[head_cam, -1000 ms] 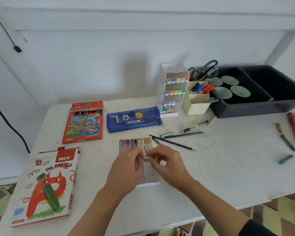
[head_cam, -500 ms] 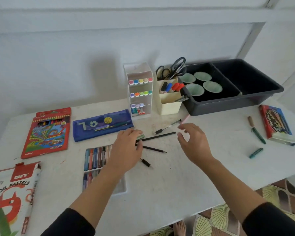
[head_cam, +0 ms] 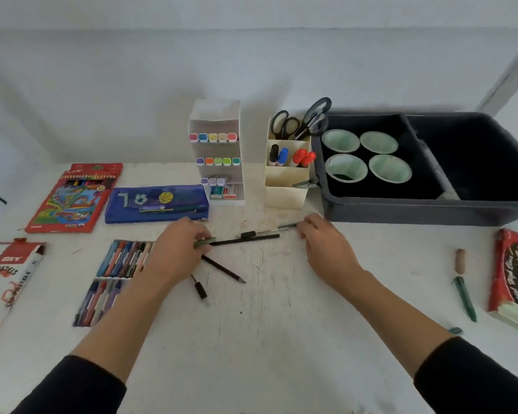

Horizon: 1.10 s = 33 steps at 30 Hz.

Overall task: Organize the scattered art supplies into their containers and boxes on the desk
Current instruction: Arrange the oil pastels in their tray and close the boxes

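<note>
A white desk, scuffed and faintly stained, stands against a plain pale wall. At the back right sits a black bin with two compartments. The left one holds four pale green cups, and what lies in the darker right one cannot be made out. Just beside the bin's left end is a cream pen holder, with scissors upright in its rear section and black, blue and red markers in the section in front. Left of that stands a white rack with three rows of colour-capped markers. A blue pencil case lies by the rack's foot, a red pencil box left of it, and an oil pastel box at the left edge. An open tray of pastels lies just left of the left wrist. The left hand pinches a short green stick at the near end of a black pencil. The right hand, fingers curled, touches the end of a slim pen; whether it has hold of it cannot be told. Near the right edge lie a brown crayon and a green pen, beside a red book.
</note>
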Each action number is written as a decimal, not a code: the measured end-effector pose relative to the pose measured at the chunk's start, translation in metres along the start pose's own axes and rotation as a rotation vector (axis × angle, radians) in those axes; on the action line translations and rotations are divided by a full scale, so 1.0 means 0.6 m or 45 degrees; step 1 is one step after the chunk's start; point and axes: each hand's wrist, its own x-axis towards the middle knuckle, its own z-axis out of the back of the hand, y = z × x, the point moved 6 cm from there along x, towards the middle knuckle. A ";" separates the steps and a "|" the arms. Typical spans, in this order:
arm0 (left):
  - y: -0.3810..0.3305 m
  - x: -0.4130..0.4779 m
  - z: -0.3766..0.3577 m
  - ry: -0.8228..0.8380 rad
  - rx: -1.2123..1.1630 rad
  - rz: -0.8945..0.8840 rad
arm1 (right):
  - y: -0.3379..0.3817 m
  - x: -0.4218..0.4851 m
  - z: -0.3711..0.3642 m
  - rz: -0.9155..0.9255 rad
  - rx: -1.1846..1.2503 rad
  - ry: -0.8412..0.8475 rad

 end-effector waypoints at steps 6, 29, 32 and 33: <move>-0.043 -0.034 0.017 -0.151 -0.115 0.011 | -0.017 0.005 0.002 0.078 0.054 0.039; 0.153 -0.224 0.101 -0.335 -0.825 0.378 | 0.306 -0.002 -0.043 -0.255 1.517 0.607; 0.199 -0.228 0.096 -0.241 -0.754 0.360 | 0.358 -0.006 -0.074 -0.237 1.493 0.610; 0.209 -0.228 0.093 -0.202 -0.743 0.357 | 0.375 -0.007 -0.080 -0.227 1.465 0.592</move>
